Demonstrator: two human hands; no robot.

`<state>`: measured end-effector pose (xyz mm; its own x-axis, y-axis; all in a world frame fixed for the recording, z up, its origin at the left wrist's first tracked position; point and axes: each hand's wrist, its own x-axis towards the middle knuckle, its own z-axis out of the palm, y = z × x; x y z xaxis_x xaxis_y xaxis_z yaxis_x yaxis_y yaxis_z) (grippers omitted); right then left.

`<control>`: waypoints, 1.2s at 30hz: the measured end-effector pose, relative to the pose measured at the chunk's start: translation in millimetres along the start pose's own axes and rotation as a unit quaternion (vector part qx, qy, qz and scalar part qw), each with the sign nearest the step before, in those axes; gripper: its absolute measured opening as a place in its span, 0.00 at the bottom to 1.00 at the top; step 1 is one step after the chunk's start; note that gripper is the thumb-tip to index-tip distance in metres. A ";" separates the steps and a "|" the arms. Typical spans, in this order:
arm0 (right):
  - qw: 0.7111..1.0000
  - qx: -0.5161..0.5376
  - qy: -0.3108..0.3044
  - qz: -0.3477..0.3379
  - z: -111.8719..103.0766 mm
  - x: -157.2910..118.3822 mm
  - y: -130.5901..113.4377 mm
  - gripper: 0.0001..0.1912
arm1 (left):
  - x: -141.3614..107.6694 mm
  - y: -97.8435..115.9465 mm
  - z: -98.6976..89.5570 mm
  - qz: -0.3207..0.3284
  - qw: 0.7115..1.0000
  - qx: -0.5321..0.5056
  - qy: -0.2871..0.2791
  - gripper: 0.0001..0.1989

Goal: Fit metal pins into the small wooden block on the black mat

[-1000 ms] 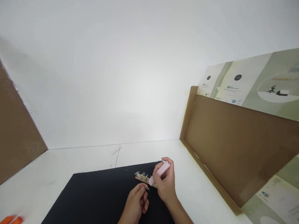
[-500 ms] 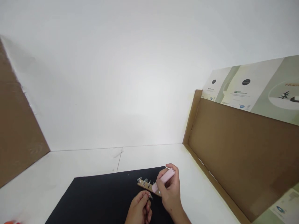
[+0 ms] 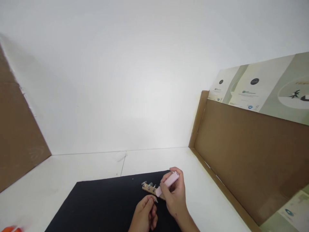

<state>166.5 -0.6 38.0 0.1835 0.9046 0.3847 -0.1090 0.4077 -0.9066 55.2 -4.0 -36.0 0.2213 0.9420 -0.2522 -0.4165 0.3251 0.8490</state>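
My right hand (image 3: 177, 195) is closed round a pale pink, block-shaped stick (image 3: 167, 183), tilted with its lower end near a tan strip (image 3: 146, 188). Several small, shiny metal-and-clear pieces (image 3: 150, 186) stand along that strip, which lies on a black mat (image 3: 101, 201). Part of the strip is hidden behind the pink stick and my right hand. My left hand (image 3: 145, 212) is pinched just in front of the strip, holding a small shiny piece (image 3: 155, 200) at the fingertips. Its kind is too small to make out.
A brown cardboard panel (image 3: 21, 129) stands on the left. To the right is an open cardboard box (image 3: 248, 154) with a printed flap (image 3: 251, 87). A white wall (image 3: 120, 80) rises behind the white table (image 3: 91, 166). Something orange (image 3: 12, 229) shows at the lower left corner.
The pink stick and my right hand have shifted slightly up and left, and its lower end sits nearer my left fingertips. The small shiny piece has turned a little in my left fingers.
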 end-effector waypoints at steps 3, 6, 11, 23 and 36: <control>1.000 0.001 0.009 -0.003 0.4 1.1 -1.7 0.24 | -0.3 0.5 -0.8 -0.001 1.000 0.001 -0.001 0.31; 1.000 0.025 0.017 0.001 1.9 0.5 -4.4 0.24 | -0.9 -0.1 -2.1 -0.001 1.000 0.001 -0.005 0.30; 0.998 0.061 0.009 0.009 4.2 -0.9 -7.5 0.25 | -1.2 -1.0 -2.3 0.004 1.000 0.002 -0.004 0.29; 1.000 0.005 0.021 -0.007 2.0 1.7 -7.6 0.23 | -4.2 3.0 -0.1 -0.004 1.000 0.008 0.004 0.30; 1.000 -0.012 0.011 -0.006 -1.4 3.1 -4.9 0.23 | -9.3 7.2 2.9 -0.001 1.000 0.012 0.002 0.31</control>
<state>169.0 0.1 43.4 0.2065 0.8969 0.3911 -0.0838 0.4145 -0.9062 52.7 -10.7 -26.3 0.2189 0.9417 -0.2554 -0.3947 0.3249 0.8594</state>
